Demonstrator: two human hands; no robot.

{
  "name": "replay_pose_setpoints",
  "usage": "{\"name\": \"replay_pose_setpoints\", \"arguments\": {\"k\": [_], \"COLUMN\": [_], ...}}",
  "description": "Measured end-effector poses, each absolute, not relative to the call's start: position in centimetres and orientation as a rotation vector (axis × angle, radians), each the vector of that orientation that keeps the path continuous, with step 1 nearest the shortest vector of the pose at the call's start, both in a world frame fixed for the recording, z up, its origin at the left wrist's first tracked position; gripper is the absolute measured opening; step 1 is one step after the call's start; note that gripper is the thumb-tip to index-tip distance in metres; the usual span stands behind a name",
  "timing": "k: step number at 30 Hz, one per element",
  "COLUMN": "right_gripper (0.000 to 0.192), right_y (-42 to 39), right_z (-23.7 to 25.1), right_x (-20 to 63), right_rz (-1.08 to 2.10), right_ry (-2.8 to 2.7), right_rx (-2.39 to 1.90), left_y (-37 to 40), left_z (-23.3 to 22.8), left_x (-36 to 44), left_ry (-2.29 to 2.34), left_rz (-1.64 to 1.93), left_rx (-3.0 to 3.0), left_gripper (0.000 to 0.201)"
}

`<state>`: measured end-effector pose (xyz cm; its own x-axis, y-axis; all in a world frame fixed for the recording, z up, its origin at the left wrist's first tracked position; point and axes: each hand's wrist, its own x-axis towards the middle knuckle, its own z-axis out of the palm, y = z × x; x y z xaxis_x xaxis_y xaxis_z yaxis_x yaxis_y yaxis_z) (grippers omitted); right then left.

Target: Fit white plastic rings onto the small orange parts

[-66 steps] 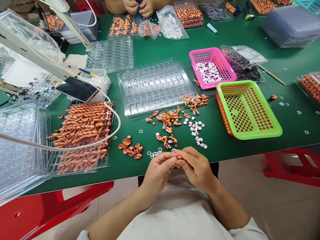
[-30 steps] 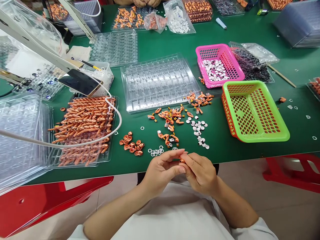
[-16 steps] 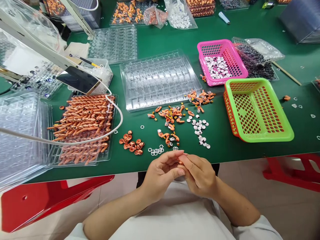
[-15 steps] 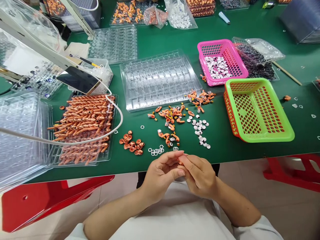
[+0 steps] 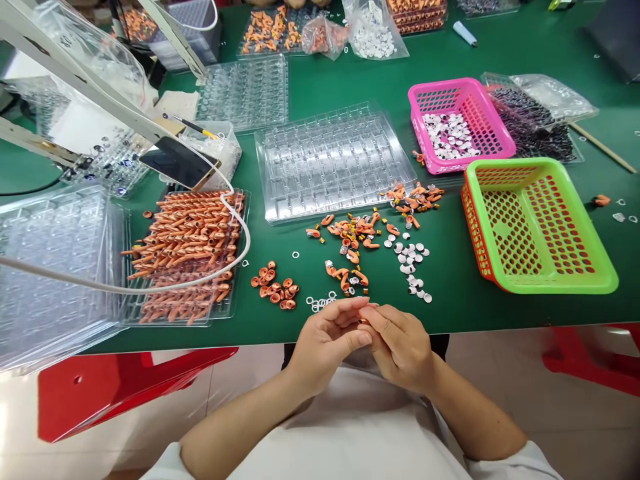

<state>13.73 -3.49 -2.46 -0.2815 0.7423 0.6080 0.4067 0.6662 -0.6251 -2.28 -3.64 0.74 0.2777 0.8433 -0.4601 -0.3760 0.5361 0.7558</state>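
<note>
My left hand (image 5: 327, 340) and my right hand (image 5: 400, 343) meet fingertip to fingertip at the near edge of the green table (image 5: 450, 280). Between them they pinch one small orange part (image 5: 364, 321), mostly hidden by the fingers. Just beyond the hands lie small white rings (image 5: 320, 303), orange caps (image 5: 274, 288), loose orange pieces (image 5: 350, 233) and white discs (image 5: 413, 263).
An empty clear blister tray (image 5: 333, 160) lies in the middle. A tray of orange parts (image 5: 187, 250) sits left under a phone (image 5: 179, 162) and cable. At right stand a green basket (image 5: 537, 227) and a pink basket (image 5: 457, 123). Red stools stand below the table.
The view has shifted slightly, so the table contents sit a little further right. My hands stay together at the table edge, working the same small orange part.
</note>
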Motion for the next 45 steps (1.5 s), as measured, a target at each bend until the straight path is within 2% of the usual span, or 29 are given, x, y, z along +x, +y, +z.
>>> {"name": "replay_pose_setpoints", "arguments": {"k": [6,12,18,24,27,32,37,39,45], "right_gripper": [0.030,0.027,0.019,0.020,0.020,0.015,0.037,0.040,0.027], "right_y": [-3.4,-3.4,-3.3,-3.6,-3.8,-4.1,-3.9,-3.9,-4.4], "right_z": [-2.2,-1.5,-1.1,-1.2,-1.1,-1.2,-1.8,-2.0,-2.4], "right_x": [14.2,14.7,14.9,14.7,14.5,14.2,14.7,15.0,15.8], "right_rz": [0.438,0.425,0.434,0.485,0.623,1.152,1.551,1.579,1.342], "right_ry": [-1.884,-1.922,-1.928,-1.832,-1.717,-1.325,-1.072,-1.048,-1.202], "right_rx": [-0.988,-1.024,-1.058,-1.055,-1.081,-1.205,-1.178,-1.178,-1.218], "left_y": [-2.9,-2.9,-2.9,-2.8,-2.6,-2.5,-2.5,-2.5,-2.4], "left_z": [0.4,-0.5,-0.9,-0.6,-0.5,-0.8,-0.8,-0.6,0.0], "left_x": [-2.2,-2.6,-2.8,-2.4,-2.0,-1.5,-1.5,-1.6,-1.5], "left_ry": [0.969,1.039,1.034,1.037,1.083,1.164,1.199,1.217,1.258], "left_rz": [0.870,0.939,0.887,0.828,0.841,0.949,0.996,1.002,0.963], "left_rx": [0.755,0.973,0.926,0.869,0.929,1.026,1.091,1.094,1.054], "left_gripper": [0.040,0.033,0.031,0.030,0.024,0.019,0.006,0.005,0.008]}}
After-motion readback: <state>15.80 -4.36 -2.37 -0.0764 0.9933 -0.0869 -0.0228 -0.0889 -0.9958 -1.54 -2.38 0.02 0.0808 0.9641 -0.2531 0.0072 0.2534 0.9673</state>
